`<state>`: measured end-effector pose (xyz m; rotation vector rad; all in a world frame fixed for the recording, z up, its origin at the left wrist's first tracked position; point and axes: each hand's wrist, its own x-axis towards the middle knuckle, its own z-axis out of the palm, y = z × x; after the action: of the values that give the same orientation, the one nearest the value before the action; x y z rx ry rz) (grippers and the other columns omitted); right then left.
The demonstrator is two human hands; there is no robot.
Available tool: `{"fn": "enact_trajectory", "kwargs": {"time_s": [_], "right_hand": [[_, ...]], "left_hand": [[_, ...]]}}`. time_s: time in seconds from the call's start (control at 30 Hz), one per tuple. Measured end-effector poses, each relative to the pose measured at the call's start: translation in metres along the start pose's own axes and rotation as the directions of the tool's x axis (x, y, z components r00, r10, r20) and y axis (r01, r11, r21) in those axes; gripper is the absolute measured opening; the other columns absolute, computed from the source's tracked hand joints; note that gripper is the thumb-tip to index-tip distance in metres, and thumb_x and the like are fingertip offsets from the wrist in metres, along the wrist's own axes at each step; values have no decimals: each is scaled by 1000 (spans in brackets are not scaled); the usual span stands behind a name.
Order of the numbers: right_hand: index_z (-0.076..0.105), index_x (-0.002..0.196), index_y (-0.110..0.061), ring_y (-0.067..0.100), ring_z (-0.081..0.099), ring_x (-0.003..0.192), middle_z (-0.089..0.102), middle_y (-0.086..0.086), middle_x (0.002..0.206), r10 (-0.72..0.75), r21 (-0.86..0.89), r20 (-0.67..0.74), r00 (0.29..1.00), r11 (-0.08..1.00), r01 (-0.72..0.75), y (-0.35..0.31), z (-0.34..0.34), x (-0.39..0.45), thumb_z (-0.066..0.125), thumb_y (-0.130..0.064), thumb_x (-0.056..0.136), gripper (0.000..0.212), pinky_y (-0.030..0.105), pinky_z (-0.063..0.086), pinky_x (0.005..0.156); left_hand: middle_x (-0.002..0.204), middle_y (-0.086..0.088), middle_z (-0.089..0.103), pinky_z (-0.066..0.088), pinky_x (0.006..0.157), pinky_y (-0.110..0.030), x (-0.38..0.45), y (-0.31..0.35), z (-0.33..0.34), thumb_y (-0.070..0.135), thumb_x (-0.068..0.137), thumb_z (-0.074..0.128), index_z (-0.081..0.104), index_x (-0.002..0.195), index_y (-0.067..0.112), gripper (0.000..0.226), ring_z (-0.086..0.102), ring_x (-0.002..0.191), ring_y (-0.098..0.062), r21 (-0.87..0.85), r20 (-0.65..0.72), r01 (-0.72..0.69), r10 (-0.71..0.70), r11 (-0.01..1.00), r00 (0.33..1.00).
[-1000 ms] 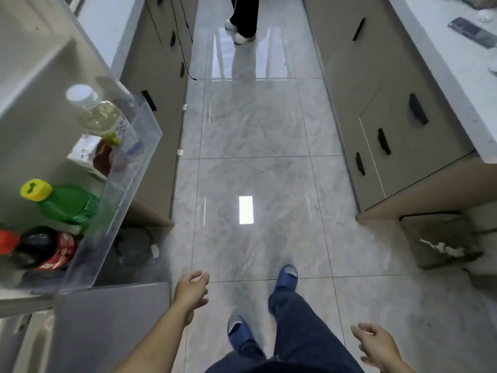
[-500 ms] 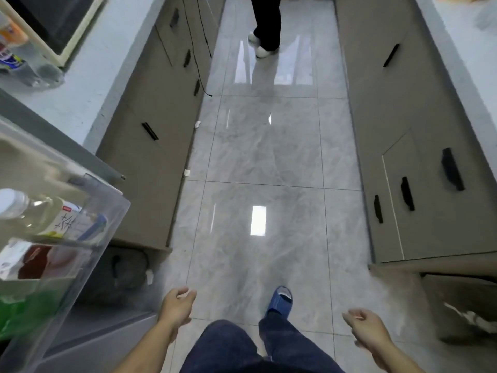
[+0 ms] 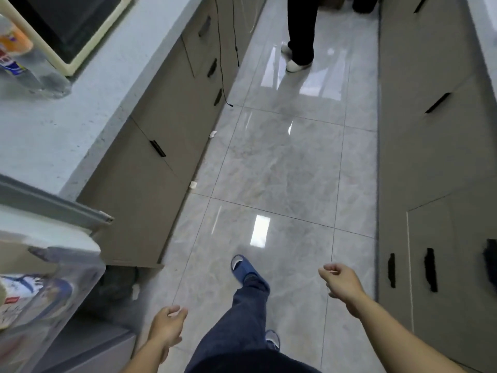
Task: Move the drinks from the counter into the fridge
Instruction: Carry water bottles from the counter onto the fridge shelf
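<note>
At the upper left edge of the frame we see a blurred drink bottle [image 3: 16, 56] standing on the pale counter [image 3: 80, 109], just beside a cream-framed appliance [image 3: 80, 30]. The fridge door shelf [image 3: 48, 300] sits at lower left with a labelled bottle [image 3: 18, 294] in it. Our left hand [image 3: 168, 325] hangs loosely curled and holds nothing; our right hand [image 3: 340, 282], lower right, is likewise relaxed and bare. Another person's legs [image 3: 301, 30] stand at top centre on the glossy tiled floor [image 3: 282, 162].

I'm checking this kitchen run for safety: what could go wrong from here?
The fridge door bin juts into the aisle beside the left hand; a swing could clip it. The floor is glossy and may be slippery in slippers. Another person stands ahead in the narrow aisle.
</note>
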<state>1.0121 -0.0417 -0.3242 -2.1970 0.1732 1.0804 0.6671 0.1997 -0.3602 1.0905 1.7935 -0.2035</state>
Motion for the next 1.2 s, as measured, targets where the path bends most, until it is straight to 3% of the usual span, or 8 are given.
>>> {"fn": "enact_trajectory", "kwargs": {"time_s": [0.2, 0.43, 0.57, 0.73, 0.83, 1.0, 1.1, 1.2], "right_hand": [[62, 110, -14, 22, 57, 69, 64, 8, 83, 3, -105, 21, 1000, 994, -1, -76, -7, 39, 66, -27, 92, 22, 34, 52, 62], [63, 105, -7, 22, 49, 62, 56, 8, 71, 9, -250, 51, 999, 968, 4, -147, -21, 89, 67, -23, 93, 21, 31, 44, 56], [62, 100, -3, 23, 44, 59, 52, 9, 65, 32, -341, 83, 996, 940, -2, -184, -29, 126, 69, -22, 92, 21, 30, 40, 55], [62, 84, -5, 25, 45, 65, 52, 11, 70, 31, -468, 159, 987, 882, 47, -245, -31, 175, 68, -21, 93, 19, 32, 40, 58], [64, 93, -3, 24, 45, 59, 53, 9, 65, -4, -534, 226, 974, 836, 128, -294, -24, 205, 68, -20, 92, 17, 31, 40, 54], [62, 98, -6, 24, 46, 57, 53, 8, 65, -61, -605, 382, 922, 738, 299, -375, 11, 247, 64, -21, 95, 16, 31, 42, 55], [60, 90, -10, 20, 44, 53, 50, 4, 60, -89, -618, 488, 868, 667, 416, -415, 41, 259, 64, -19, 95, 11, 29, 41, 54], [53, 85, -17, 17, 43, 57, 46, -2, 64, -109, -613, 574, 811, 599, 514, -443, 78, 259, 64, -21, 95, 16, 31, 43, 66]], "left_hand": [[123, -16, 60, 54, 75, -40, 24, 89, 9, 26, 95, 61, 58, 123, 8, 33, 59, 111, -37, -87, 27, 24, -21, 996, 999], [117, -15, 64, 49, 57, -25, 38, 201, 18, 23, 92, 62, 60, 114, 13, 24, 59, 88, -23, -242, 13, -79, 85, 967, 996], [115, -9, 64, 50, 60, -25, 44, 246, 24, 25, 93, 62, 59, 110, 19, 19, 60, 88, -20, -331, -31, -97, 92, 939, 995], [114, -8, 62, 51, 61, -26, 41, 273, 31, 27, 94, 61, 59, 116, 15, 25, 61, 90, -20, -425, -101, -15, -31, 905, 994], [114, -9, 61, 51, 59, -25, 29, 280, 37, 28, 95, 60, 58, 122, 14, 30, 60, 89, -18, -470, -140, 63, -145, 881, 979], [125, -10, 58, 57, 82, -37, 9, 282, 52, 31, 96, 61, 57, 126, 15, 34, 61, 104, -27, -567, -174, 153, -299, 809, 938], [121, -10, 59, 58, 82, -38, -4, 279, 58, 33, 96, 61, 57, 125, 15, 35, 62, 96, -24, -645, -180, 175, -370, 744, 911], [114, -10, 61, 55, 72, -33, -13, 273, 63, 34, 95, 62, 57, 124, 15, 35, 62, 93, -24, -720, -167, 199, -445, 664, 880]]}}
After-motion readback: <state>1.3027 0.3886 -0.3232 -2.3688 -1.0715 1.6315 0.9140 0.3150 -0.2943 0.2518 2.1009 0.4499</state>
